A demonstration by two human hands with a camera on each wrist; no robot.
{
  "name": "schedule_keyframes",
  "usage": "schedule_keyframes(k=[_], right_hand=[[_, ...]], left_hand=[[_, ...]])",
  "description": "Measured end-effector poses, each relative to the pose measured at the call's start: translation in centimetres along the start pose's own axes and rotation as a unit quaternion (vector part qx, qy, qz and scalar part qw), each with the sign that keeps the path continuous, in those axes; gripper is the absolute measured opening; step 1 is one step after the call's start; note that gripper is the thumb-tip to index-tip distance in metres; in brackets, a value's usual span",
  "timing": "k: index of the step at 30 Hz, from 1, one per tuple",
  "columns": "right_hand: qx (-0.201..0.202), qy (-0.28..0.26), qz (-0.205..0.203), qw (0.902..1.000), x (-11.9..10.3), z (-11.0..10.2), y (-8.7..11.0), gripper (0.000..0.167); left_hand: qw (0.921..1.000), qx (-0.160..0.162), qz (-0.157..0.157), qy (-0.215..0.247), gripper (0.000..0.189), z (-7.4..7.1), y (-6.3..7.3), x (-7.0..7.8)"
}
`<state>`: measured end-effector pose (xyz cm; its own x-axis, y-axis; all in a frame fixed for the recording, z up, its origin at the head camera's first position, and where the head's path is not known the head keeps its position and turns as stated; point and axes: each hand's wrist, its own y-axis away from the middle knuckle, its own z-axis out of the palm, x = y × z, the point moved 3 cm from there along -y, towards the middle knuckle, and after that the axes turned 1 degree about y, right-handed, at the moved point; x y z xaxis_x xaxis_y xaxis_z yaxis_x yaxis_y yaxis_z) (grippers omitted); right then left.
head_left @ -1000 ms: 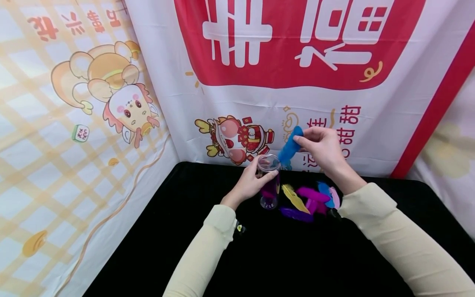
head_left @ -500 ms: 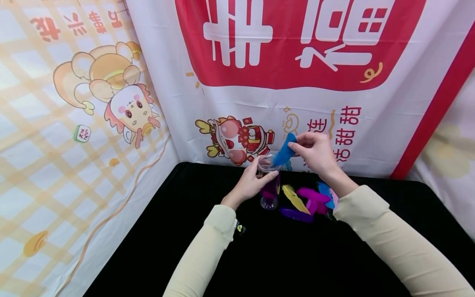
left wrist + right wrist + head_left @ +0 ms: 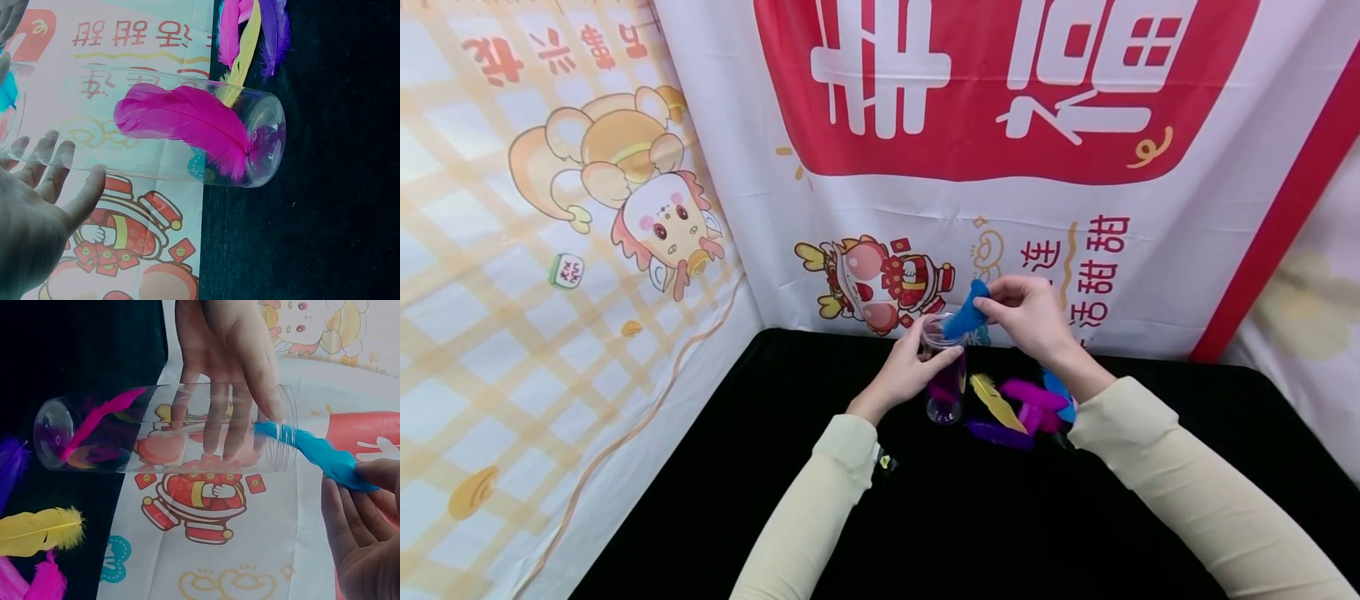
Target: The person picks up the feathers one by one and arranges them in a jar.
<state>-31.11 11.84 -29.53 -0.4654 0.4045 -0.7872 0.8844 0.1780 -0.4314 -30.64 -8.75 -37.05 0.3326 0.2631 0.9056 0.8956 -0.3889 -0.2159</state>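
Observation:
A clear plastic jar (image 3: 944,367) stands upright on the black table, its open mouth at the top. Inside it a magenta feather (image 3: 181,119) leans against the wall. My left hand (image 3: 904,367) grips the jar just below the rim, fingers behind and thumb in front. Between thumb and fingers my right hand (image 3: 1033,321) pinches a blue feather (image 3: 331,459) by one end. The feather bends, and its other end reaches through the mouth into the jar, as the right wrist view shows. In the left wrist view only a bit of blue shows at the mouth.
Right of the jar lie a yellow feather (image 3: 996,402), a purple feather (image 3: 1000,434), several magenta ones (image 3: 1033,393) and another blue feather (image 3: 1058,392), partly behind the right sleeve. A printed cloth (image 3: 865,200) hangs right behind the black table (image 3: 955,517).
My right hand has moved left and down, bringing the blue feather from beside the rim into the jar's mouth. The left hand and the jar have stayed in place.

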Motion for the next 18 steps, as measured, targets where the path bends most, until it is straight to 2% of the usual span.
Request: schedule_keyframes(k=[9,18], right_hand=[[-0.013,-0.006,0.009,0.9999,0.09,0.42,-0.09,0.017],[-0.03,0.023,0.016,0.9991,0.32,1.05,-0.33,0.017]], left_hand=[[1.0,0.005,0.0,-0.001,0.062,-0.04,0.04,0.21],[0.9999,0.006,0.002,-0.008,0.066,-0.05,0.08,0.1]])
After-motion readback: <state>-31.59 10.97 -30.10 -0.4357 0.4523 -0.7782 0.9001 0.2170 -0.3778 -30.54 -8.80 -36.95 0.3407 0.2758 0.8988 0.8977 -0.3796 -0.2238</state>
